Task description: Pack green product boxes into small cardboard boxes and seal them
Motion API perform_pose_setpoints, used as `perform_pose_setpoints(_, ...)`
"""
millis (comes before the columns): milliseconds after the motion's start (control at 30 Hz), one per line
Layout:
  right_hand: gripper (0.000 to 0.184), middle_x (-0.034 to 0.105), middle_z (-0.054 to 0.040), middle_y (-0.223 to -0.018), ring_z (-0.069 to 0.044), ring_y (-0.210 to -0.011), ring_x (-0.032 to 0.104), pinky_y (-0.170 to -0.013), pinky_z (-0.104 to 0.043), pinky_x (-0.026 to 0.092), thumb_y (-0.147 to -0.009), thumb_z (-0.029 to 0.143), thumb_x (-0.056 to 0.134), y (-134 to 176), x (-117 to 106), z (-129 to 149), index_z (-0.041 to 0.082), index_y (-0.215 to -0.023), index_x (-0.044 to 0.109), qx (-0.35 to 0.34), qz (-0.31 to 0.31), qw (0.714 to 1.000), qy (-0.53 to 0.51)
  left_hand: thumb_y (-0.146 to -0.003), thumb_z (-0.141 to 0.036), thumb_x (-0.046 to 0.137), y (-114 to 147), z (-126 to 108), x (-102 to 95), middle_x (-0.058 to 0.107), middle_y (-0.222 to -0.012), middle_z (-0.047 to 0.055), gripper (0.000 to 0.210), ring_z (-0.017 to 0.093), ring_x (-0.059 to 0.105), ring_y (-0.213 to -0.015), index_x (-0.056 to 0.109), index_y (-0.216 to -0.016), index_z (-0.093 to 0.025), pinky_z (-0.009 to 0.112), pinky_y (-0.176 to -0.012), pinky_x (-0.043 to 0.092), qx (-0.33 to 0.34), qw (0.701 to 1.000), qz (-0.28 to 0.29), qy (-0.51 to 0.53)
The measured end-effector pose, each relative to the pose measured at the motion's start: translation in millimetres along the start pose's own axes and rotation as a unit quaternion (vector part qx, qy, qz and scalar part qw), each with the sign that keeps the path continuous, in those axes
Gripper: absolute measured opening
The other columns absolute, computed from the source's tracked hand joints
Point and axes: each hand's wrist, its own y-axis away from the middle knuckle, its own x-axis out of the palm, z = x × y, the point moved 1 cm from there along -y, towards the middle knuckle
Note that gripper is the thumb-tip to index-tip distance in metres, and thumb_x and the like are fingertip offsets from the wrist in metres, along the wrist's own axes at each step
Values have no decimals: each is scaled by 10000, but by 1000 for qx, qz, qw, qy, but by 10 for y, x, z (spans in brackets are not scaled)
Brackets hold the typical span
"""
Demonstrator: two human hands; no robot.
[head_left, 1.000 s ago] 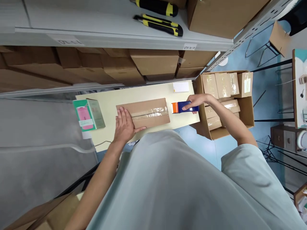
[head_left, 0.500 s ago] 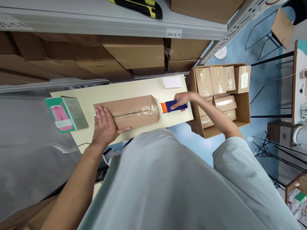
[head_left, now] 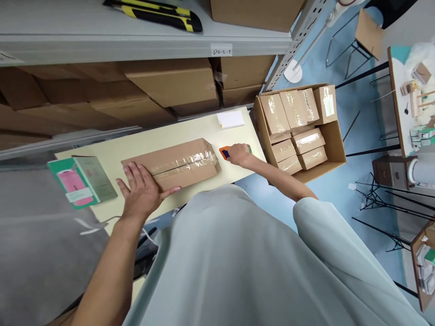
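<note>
Along the top of the frame I see a grey metal shelf (head_left: pixel 152 50), and under it a long cream desk (head_left: pixel 246 135) slants across the middle. At the desk's right end stands an open brown cardboard box (head_left: pixel 335 147), with smaller taped cartons (head_left: pixel 307 140) inside. The long brown taped carton (head_left: pixel 181 165) lies mid-desk, its seam facing up. A green-and-white box with a pink panel (head_left: pixel 83 181) stands at the desk's left end.

The left hand (head_left: pixel 141 192) rests on the carton's left part, its grip wide, holding nothing; one finger now sticks out past the edge, where the fingers lay together a moment ago.

The right hand (head_left: pixel 239 155) has its grip closed around a small orange-and-blue piece (head_left: pixel 224 153), just beside the carton's taped end. Its dark-blue body showed plainly before; now knuckles cover most of it. I take that as the piece being turned in the palm while the carton is kept steady.
</note>
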Motion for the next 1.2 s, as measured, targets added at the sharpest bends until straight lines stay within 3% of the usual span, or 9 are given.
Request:
perform_pose_setpoints(100, 348, 819, -204, -1286, -378, -1222, 786, -993, -451, 611, -1112, 441, 627, 241, 83, -83, 193, -1300, 782, 36, -20, 999, -33, -890, -985, 451, -10, -145, -68, 30, -1824, 428, 1443, 519, 5, -1754, 117, -1739, 133, 773, -1355, 36, 11, 1000, 7, 9)
perform_pose_setpoints(200, 449, 802, -219, -1327, -389, -1281, 751, -1065, -437, 580, -1142, 522, 562, 563, 69, -117, 173, -1332, 771, 54, -71, 995, -40, -960, -910, 440, -73, -498, -99, 75, -1861, 351, 1292, 478, 22, -1764, 132, -1783, 37, 724, -1384, 78, 110, 991, 37, 72)
perform_pose_setpoints(367, 609, 791, -248, -1326, -371, -1273, 749, -1083, -416, 584, -1143, 630, 539, 1061, -34, 13, 102, -1374, 735, 75, -161, 983, -39, -1078, -681, 447, -117, -1261, -104, 298, -1856, 233, 927, 394, 205, -1759, 253, -1806, -140, 631, -1418, 133, 297, 937, 17, 183)
perform_pose_setpoints(533, 621, 796, -231, -1265, -344, -1203, 784, -1032, -395, 603, -1148, 649, 537, 1386, -104, 115, 82, -1341, 702, 118, -230, 963, -77, -1096, -505, 489, -11, -1686, -209, 233, -1866, 270, 761, 449, 276, -1730, 373, -1747, -128, 689, -1372, 261, 390, 894, -21, 219)
perform_pose_setpoints(700, 601, 816, -191, -1161, -336, -1114, 805, -942, -399, 631, -1138, 659, 535, 1670, -79, 228, 107, -1338, 662, 186, -271, 936, -126, -1043, -327, 543, 95, -1784, -336, 177, -1882, 261, 745, 469, 317, -1709, 381, -1744, -134, 670, -1328, 393, 446, 855, -50, 260)
perform_pose_setpoints(867, 455, 811, -137, -1055, -316, -952, 796, -841, -414, 646, -1094, 558, 589, 1935, -19, 482, 148, -1286, 637, 206, -291, 916, -184, -1014, -257, 571, 208, -1722, -389, 155, -1900, 209, 806, 448, 281, -1725, 332, -1780, -184, 639, -1354, 396, 488, 813, -78, 308)
perform_pose_setpoints(1033, 300, 761, -90, -961, -279, -823, 738, -754, -387, 621, -1077, 468, 589, 2076, 3, 734, 185, -1175, 603, 156, -330, 903, -227, -1024, -236, 565, 281, -1589, -516, 105, -1919, 140, 850, 430, 202, -1748, 258, -1816, -252, 654, -1392, 327, 508, 783, -102, 345)
perform_pose_setpoints(1200, 249, 700, -46, -914, -237, -750, 694, -714, -351, 599, -1112, 448, 620, 1979, -13, 865, 215, -1149, 539, 83, -360, 904, -214, -1007, -211, 577, 242, -1369, -712, 150, -1918, 90, 832, 437, 265, -1731, 336, -1797, -315, 660, -1382, 361, 484, 785, -112, 369)
